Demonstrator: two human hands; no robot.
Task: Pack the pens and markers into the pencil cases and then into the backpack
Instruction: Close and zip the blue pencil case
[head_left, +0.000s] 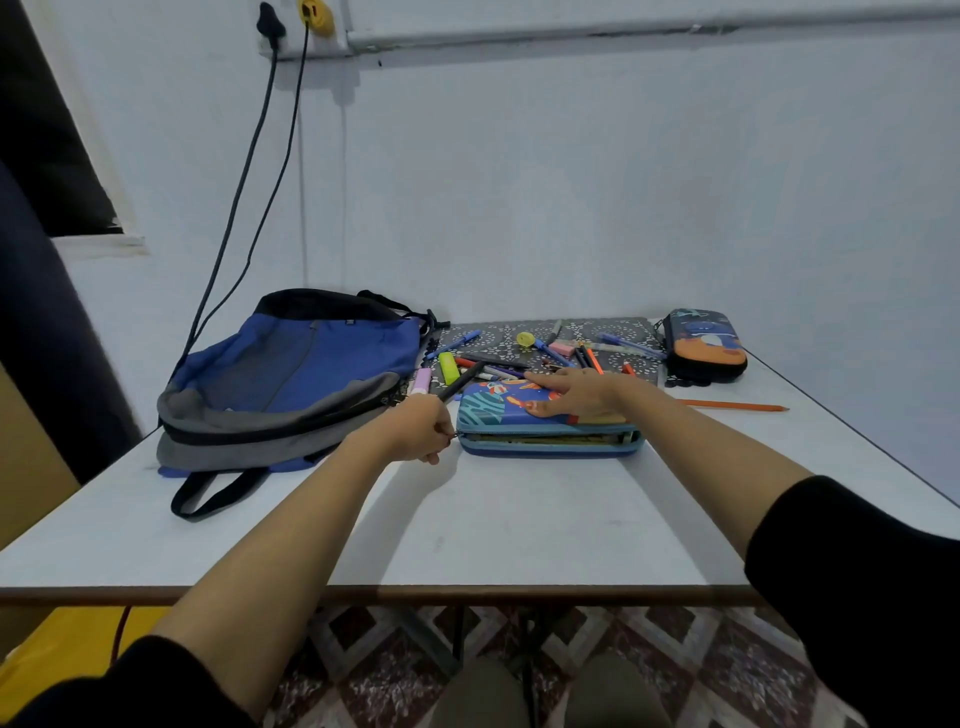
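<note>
Tabletop (493, 525) left bare between hands and near edge; right edge seen well beyond right hand (571, 392). Blue pencil case (545, 426) laid flat under right hand, fingers straight, pressed on lid; gap seen along its near side. Left hand (421, 428) curled, zipper pull (457, 434) pinched at case's left corner, black pen (462, 379) gripped too. Backpack (291, 374) laid left of left hand. Pens and markers (498, 360) scattered on patterned mat (613, 332) just beyond right hand; second pencil case (706, 345) set beyond and right of it.
</note>
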